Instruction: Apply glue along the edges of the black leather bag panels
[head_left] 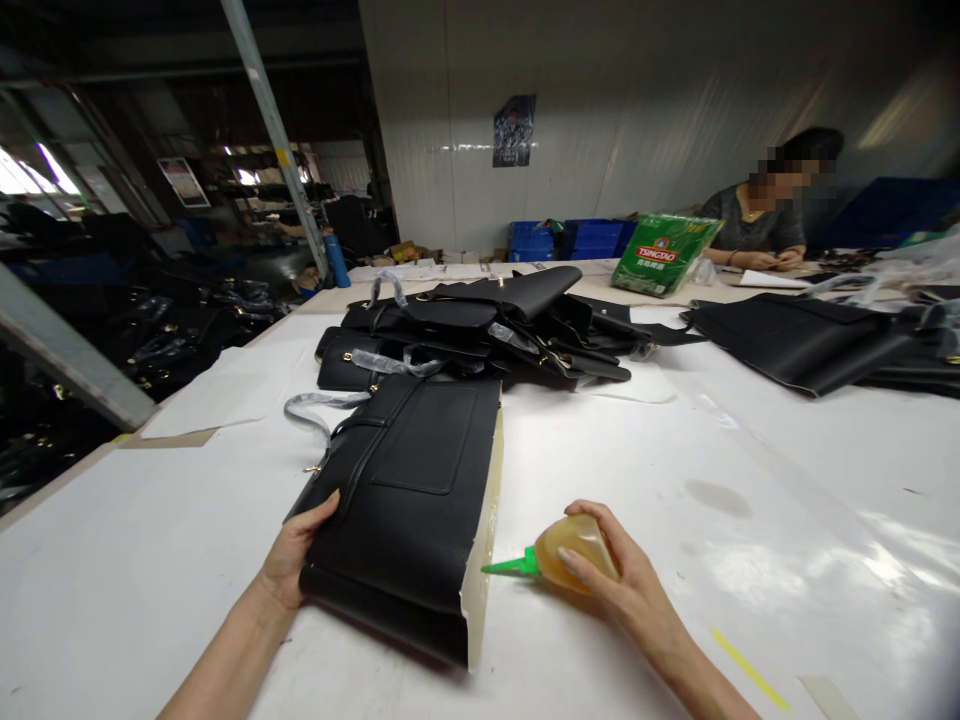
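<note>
A black handbag (pixel 420 500) lies on the white table with its plastic-wrapped handle to the left and a pale raw edge (pixel 484 560) along its right side. My left hand (pixel 296 545) grips the bag's lower left side, thumb on top and the other fingers hidden beneath. In my right hand (pixel 611 560) is a glue bottle (pixel 571 552), soft and filled with amber liquid. Its green nozzle points left, with the tip close to the pale edge near the lower corner; whether it touches, I cannot tell. The fingers of that hand wrap round the bottle.
Behind the bag is a heap of black bags (pixel 480 325). More black pieces (pixel 810 335) lie at the right. A green Tsingtao package (pixel 664 255) stands farther back, near a seated person (pixel 780 215). Blue crates (pixel 592 238) line the wall, and a slanted metal post (pixel 274 130) rises at left.
</note>
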